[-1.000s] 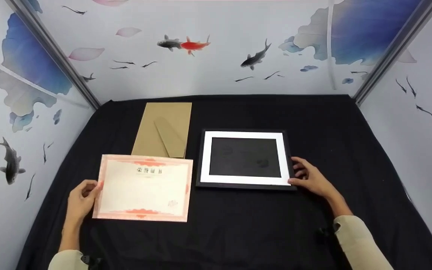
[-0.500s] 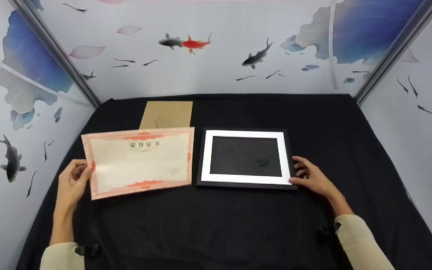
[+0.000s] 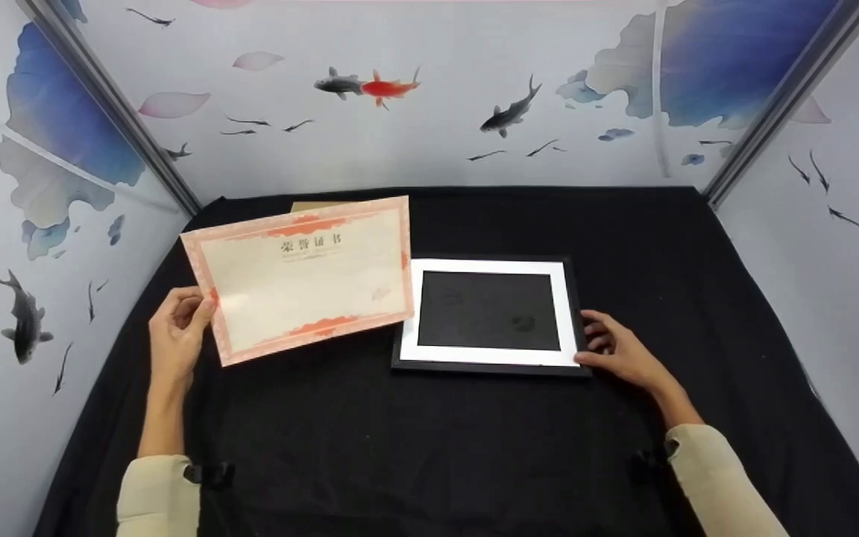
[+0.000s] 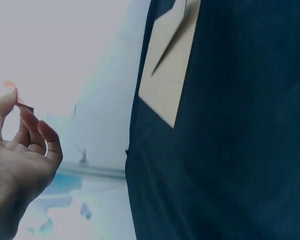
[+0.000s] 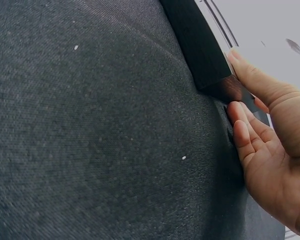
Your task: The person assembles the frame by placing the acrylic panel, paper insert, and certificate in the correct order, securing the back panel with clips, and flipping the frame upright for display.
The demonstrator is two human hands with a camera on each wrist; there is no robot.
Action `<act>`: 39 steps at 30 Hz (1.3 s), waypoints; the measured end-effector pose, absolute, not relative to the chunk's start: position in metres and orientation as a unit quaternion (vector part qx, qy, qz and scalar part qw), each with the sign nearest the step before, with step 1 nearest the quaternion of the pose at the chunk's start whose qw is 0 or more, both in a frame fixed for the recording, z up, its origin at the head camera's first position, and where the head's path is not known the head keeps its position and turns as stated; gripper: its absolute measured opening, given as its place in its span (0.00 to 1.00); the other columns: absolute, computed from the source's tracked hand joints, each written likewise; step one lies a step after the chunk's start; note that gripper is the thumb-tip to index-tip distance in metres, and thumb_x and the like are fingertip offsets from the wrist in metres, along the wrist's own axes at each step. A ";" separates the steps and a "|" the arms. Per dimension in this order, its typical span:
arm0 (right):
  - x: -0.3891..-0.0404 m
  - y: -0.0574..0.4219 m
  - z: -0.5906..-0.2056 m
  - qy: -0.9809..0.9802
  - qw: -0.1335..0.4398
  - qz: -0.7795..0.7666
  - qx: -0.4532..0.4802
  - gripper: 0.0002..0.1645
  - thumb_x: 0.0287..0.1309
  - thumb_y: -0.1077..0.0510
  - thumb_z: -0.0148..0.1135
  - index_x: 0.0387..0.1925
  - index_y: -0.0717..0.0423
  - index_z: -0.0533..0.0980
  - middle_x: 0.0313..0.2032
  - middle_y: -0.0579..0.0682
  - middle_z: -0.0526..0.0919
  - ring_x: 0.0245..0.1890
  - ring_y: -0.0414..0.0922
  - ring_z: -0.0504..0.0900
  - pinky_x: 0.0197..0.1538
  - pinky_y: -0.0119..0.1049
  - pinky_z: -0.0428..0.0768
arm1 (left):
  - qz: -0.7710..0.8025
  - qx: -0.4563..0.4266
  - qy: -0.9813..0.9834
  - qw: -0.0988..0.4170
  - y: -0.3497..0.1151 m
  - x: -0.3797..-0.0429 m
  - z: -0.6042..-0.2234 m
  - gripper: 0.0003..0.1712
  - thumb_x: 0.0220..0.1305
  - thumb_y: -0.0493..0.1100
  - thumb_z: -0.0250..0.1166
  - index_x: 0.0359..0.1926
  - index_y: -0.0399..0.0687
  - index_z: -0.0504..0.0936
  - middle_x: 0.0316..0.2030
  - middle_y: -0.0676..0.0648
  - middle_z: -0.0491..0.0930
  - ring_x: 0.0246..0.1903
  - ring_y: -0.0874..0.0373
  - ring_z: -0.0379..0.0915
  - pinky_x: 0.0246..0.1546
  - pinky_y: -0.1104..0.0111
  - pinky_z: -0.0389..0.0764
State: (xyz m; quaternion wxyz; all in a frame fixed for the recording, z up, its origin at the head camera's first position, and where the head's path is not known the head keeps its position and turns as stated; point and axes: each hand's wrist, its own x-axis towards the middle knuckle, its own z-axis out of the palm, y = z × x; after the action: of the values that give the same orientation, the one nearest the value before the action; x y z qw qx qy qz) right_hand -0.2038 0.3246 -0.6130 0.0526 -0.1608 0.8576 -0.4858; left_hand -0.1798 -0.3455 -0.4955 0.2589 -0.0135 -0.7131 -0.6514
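Observation:
A certificate (image 3: 318, 287) with a pink-and-red border is held up and tilted, its right end higher than its left. My left hand (image 3: 176, 335) pinches its left edge between thumb and fingers; in the left wrist view only a small reddish bit of the paper shows at the fingertips. Its right end overlaps the left side of a black picture frame (image 3: 493, 369) with a white mat. At the frame's lower right, my right hand (image 3: 623, 358) grips the edge, thumb on top. The right wrist view has the fingers against the frame's dark side.
Behind the certificate lies a tan backing board (image 4: 162, 102) with a stand flap, mostly hidden in the head view. Black cloth (image 3: 414, 455) covers the table. Printed panels (image 3: 429, 149) with fish rise at the back and both sides.
My left hand has raised the certificate, tilting it and carrying it away from me and rightward until it overlaps the frame and hides most of the backing board. The right hand and frame stay put.

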 end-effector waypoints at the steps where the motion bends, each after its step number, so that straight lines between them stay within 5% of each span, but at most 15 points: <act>1: -0.204 0.325 -0.613 0.857 0.050 -0.488 -0.160 0.47 0.56 0.62 0.76 0.72 0.66 0.63 0.52 0.65 0.76 0.43 0.56 0.80 0.42 0.33 0.76 | -0.657 -0.017 -0.707 0.259 -0.341 -0.183 -0.497 0.09 0.66 0.24 0.64 0.44 0.18 0.76 0.32 0.45 0.81 0.31 0.58 0.74 0.34 0.72 0.74; 14: -0.206 0.324 -0.612 0.853 0.060 -0.494 -0.157 0.47 0.56 0.62 0.76 0.73 0.64 0.62 0.53 0.64 0.75 0.45 0.56 0.79 0.43 0.34 0.76 | -0.693 -0.062 -0.678 0.237 -0.281 -0.214 -0.501 0.09 0.68 0.27 0.64 0.44 0.19 0.76 0.31 0.43 0.79 0.29 0.57 0.72 0.31 0.70 0.74; 27: -0.212 0.330 -0.587 0.855 0.114 -0.479 -0.161 0.42 0.61 0.60 0.73 0.70 0.70 0.63 0.55 0.70 0.75 0.48 0.60 0.81 0.50 0.45 0.79 | -0.695 -0.058 -0.703 0.137 -0.204 -0.212 -0.495 0.07 0.71 0.28 0.62 0.43 0.23 0.76 0.33 0.42 0.77 0.32 0.56 0.71 0.35 0.67 0.75; 39: -0.228 0.317 -0.555 0.804 0.044 -0.576 -0.142 0.39 0.60 0.65 0.72 0.70 0.66 0.67 0.59 0.68 0.74 0.54 0.64 0.76 0.52 0.33 0.77 | -0.707 -0.067 -0.701 0.074 -0.174 -0.216 -0.506 0.08 0.73 0.31 0.60 0.44 0.25 0.76 0.32 0.43 0.74 0.31 0.49 0.68 0.30 0.65 0.77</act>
State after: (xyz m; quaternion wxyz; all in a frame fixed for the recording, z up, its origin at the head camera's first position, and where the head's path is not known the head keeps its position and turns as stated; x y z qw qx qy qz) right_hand -0.2281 0.3166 -0.5550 0.0441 -0.1420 0.8035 -0.5764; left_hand -0.2157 -0.1740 -0.5062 0.0740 -0.0672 -0.7005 -0.7066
